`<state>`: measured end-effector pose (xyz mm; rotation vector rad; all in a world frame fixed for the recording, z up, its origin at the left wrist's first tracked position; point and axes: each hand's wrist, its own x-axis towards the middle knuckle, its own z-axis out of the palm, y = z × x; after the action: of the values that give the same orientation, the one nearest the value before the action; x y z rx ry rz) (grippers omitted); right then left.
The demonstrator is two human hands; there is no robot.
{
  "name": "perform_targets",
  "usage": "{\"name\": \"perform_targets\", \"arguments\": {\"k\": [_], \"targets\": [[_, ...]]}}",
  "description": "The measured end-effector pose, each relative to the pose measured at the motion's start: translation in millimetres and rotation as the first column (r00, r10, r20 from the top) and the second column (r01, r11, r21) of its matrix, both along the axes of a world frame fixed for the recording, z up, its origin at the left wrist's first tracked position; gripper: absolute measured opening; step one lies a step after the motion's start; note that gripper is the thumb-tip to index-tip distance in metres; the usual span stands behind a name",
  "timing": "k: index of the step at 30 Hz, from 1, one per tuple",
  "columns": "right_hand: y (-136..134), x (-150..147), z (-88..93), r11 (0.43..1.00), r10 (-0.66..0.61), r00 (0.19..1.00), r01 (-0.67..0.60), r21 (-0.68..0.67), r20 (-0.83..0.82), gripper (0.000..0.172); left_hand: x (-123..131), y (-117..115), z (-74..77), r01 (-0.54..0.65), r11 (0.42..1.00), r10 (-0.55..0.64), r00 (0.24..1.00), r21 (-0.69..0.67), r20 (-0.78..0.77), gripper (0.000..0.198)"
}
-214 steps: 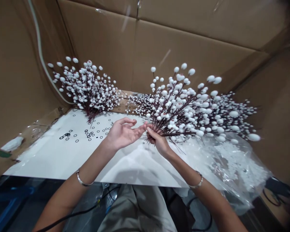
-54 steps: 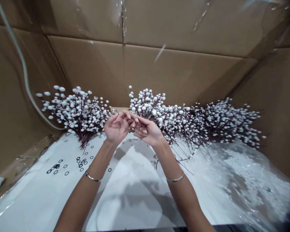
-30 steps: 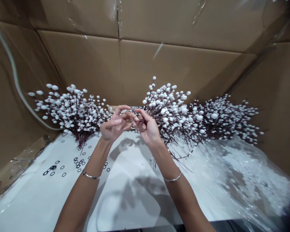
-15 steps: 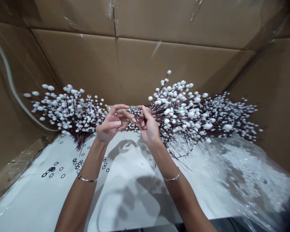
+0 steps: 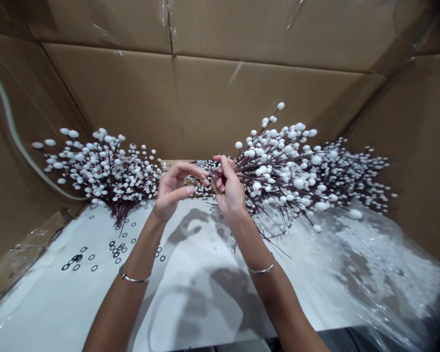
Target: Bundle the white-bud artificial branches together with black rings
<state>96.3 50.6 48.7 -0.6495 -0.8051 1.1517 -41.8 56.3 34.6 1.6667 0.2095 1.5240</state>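
Note:
My right hand (image 5: 231, 188) is closed round the dark stem ends of a bunch of white berry sprigs (image 5: 278, 156), whose heads fan out to the right. Just left of it, my left hand (image 5: 178, 188) has its thumb and fingers apart in a curve, with its fingertips near the stem ends; no object shows clearly in it. On the left of the table stands another bundle of white berry sprigs (image 5: 106, 171), its stems gathered at the bottom. Small black rings (image 5: 117, 249) lie scattered on the white table (image 5: 190, 303) beside my left forearm.
More berry sprigs (image 5: 355, 176) lie at the back right. Clear plastic wrapping (image 5: 392, 264) covers the table's right side. Cardboard walls (image 5: 286, 93) rise behind and at both sides. A pale cable (image 5: 12, 122) hangs down on the left.
The bunch in my right hand has shifted right and its sprigs have turned a little. My left hand has moved slightly right, its fingertips nearer the stems. A small ring now shows on the table below my right hand.

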Motion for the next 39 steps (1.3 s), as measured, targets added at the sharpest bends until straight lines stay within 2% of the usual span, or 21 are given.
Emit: {"name": "perform_targets", "arguments": {"k": [3, 9, 15, 20, 32, 35, 39], "targets": [[0, 1, 0.7, 1.000, 0.007, 0.999, -0.006, 0.026, -0.043, 0.018, 4, 0, -3.2, -0.039, 0.999, 0.039, 0.998, 0.007, 0.044, 0.031], [0, 1, 2.8, 0.998, -0.055, 0.996, 0.055, -0.008, -0.068, 0.016, 12, -1, -10.2, -0.016, 1.000, 0.017, 0.999, -0.015, 0.038, 0.034], [0, 3, 2.8, 0.998, -0.045, 0.999, 0.044, -0.034, -0.029, 0.021, 13, -6, -9.4, -0.181, 0.977, 0.186, 0.982, 0.111, -0.032, 0.031], [2, 5, 1.4, 0.999, 0.008, 1.000, -0.009, -0.049, -0.027, 0.021, 11, -8, -7.7, -0.226, 0.966, 0.234, 0.971, 0.130, -0.052, 0.031], [0, 8, 1.3, 0.989, 0.106, 0.994, -0.109, -0.101, -0.033, 0.019, 9, -7, -8.3, -0.256, 0.955, 0.268, 0.961, 0.147, -0.071, 0.036], [1, 9, 1.1, 0.988, 0.098, 0.995, -0.099, -0.115, -0.016, 0.020, 10, -7, -8.8, -0.255, 0.958, 0.265, 0.962, 0.131, -0.065, 0.036], [3, 11, 0.2, 0.997, 0.054, 0.999, -0.054, -0.053, -0.006, 0.023, 16, -9, -11.4, -0.188, 0.977, 0.195, 0.978, 0.100, -0.070, 0.034]]}}
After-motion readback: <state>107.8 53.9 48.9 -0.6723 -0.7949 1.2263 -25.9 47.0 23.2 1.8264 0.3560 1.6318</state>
